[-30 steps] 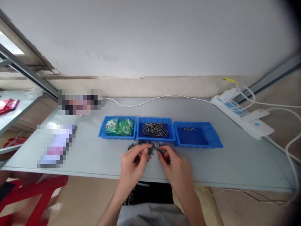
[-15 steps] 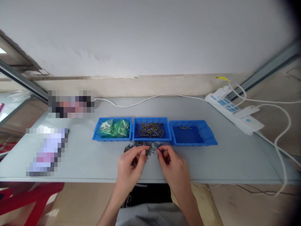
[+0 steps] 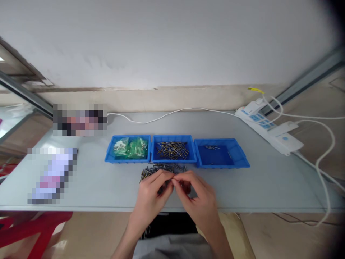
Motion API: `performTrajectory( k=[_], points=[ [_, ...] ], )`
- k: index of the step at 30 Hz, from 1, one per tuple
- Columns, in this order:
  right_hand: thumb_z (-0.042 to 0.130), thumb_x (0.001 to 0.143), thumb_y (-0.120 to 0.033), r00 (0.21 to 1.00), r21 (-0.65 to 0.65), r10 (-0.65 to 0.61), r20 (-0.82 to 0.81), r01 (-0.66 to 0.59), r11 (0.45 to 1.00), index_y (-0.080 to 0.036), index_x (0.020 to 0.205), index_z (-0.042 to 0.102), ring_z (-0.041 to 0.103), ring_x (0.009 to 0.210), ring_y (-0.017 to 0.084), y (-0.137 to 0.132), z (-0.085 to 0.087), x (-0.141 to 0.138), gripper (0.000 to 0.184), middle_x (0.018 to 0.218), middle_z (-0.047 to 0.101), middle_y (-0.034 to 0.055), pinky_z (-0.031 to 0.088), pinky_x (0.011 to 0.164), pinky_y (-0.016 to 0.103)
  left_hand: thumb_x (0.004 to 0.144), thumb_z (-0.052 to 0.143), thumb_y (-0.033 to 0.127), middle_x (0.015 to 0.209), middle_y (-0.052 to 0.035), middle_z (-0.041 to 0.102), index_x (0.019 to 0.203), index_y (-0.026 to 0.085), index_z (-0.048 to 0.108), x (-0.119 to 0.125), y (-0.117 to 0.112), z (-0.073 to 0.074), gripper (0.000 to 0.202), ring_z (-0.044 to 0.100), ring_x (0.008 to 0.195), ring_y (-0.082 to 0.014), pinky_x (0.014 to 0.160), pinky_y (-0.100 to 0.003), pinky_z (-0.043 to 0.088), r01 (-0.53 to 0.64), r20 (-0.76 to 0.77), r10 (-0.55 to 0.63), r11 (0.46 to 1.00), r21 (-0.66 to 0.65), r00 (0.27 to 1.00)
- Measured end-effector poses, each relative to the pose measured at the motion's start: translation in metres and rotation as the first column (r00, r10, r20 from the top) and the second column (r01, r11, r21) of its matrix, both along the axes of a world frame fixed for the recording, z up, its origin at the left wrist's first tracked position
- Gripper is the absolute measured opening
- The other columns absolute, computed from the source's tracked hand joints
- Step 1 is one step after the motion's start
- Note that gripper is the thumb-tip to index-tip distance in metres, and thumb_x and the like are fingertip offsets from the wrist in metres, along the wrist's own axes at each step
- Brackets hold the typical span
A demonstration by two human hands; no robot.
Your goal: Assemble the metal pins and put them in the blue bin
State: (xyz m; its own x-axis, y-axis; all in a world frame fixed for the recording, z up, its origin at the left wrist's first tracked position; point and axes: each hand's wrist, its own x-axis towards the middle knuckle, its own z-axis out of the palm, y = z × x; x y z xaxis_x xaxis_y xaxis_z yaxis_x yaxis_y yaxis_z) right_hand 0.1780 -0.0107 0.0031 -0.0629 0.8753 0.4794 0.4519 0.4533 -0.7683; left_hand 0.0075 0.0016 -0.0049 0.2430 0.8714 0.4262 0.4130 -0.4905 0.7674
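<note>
My left hand (image 3: 152, 196) and my right hand (image 3: 198, 196) meet fingertip to fingertip over the near part of the grey table (image 3: 269, 187). Both are pinched shut around small dark metal pins, too small to make out clearly. Just beyond my fingers lies a loose pile of pins (image 3: 161, 169). Behind it stand three blue trays in a row: the left tray (image 3: 128, 160) holds green and silver parts, the middle tray (image 3: 153, 149) holds many dark pins, and the right tray (image 3: 242, 162) holds only a few.
A white power strip (image 3: 269, 131) with white cables lies at the table's far right. A white cable (image 3: 175, 112) runs along the back edge. Two blurred-out items sit at the left. Red stool parts (image 3: 35, 230) show below the table's left front.
My hands have closed in on each other: they were apart over the pin pile, and now their fingertips touch a little nearer to me. The view shifted slightly.
</note>
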Motion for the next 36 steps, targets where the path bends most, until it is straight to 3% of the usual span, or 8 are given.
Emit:
performTrajectory(
  k=[6, 11, 25, 33, 36],
  points=[
    [0.065, 0.103, -0.018, 0.983, -0.076, 0.043, -0.178, -0.057, 0.995, -0.027, 0.130, 0.065, 0.062, 0.067, 0.012, -0.001, -0.011, -0.004, 0.029, 0.085, 0.070, -0.0029, 0.054, 0.063, 0.022, 0.099, 0.065, 0.007, 0.095, -0.0035, 0.079, 0.105, 0.021, 0.073, 0.001, 0.000, 0.003, 0.016, 0.069, 0.072, -0.0117, 0.064, -0.019, 0.053, -0.059, 0.078, 0.056, 0.998, 0.029, 0.995],
    [0.065, 0.102, -0.021, 0.982, -0.155, 0.054, -0.183, -0.083, 0.984, -0.027, 0.122, 0.069, 0.061, 0.065, 0.013, -0.001, -0.013, -0.002, 0.021, 0.082, 0.071, -0.0023, 0.053, 0.062, 0.024, 0.097, 0.067, 0.007, 0.094, -0.0038, 0.080, 0.101, 0.021, 0.073, 0.002, 0.004, 0.006, 0.016, 0.073, 0.075, -0.0132, 0.067, -0.019, 0.055, -0.066, 0.091, 0.061, 0.997, 0.047, 0.994],
    [0.063, 0.103, -0.023, 0.971, -0.262, 0.072, -0.228, -0.132, 0.956, -0.026, 0.126, 0.068, 0.062, 0.066, 0.012, 0.004, -0.005, -0.005, 0.024, 0.090, 0.073, -0.0008, 0.052, 0.062, 0.022, 0.095, 0.070, 0.009, 0.094, -0.0038, 0.081, 0.098, 0.022, 0.074, 0.001, 0.010, 0.008, 0.013, 0.078, 0.079, -0.0159, 0.071, -0.022, 0.059, -0.097, 0.055, 0.096, 0.995, 0.012, 0.994],
    [0.062, 0.104, -0.025, 0.972, -0.260, 0.058, -0.227, -0.118, 0.958, -0.025, 0.128, 0.068, 0.064, 0.065, 0.011, 0.008, -0.008, -0.006, 0.025, 0.087, 0.073, -0.0010, 0.054, 0.061, 0.021, 0.097, 0.068, 0.011, 0.098, -0.0060, 0.082, 0.100, 0.022, 0.075, 0.003, 0.010, 0.005, 0.013, 0.079, 0.087, -0.0181, 0.077, -0.025, 0.061, -0.110, 0.031, 0.110, 0.994, -0.014, 0.993],
    [0.062, 0.104, -0.026, 0.976, -0.252, 0.055, -0.210, -0.109, 0.962, -0.024, 0.129, 0.068, 0.066, 0.066, 0.012, 0.008, -0.010, -0.006, 0.026, 0.089, 0.074, 0.0000, 0.054, 0.061, 0.021, 0.097, 0.067, 0.013, 0.098, -0.0070, 0.081, 0.097, 0.021, 0.075, 0.003, 0.010, 0.007, 0.011, 0.078, 0.081, -0.0180, 0.073, -0.025, 0.060, -0.123, 0.025, 0.125, 0.991, -0.050, 0.992]
  ],
)
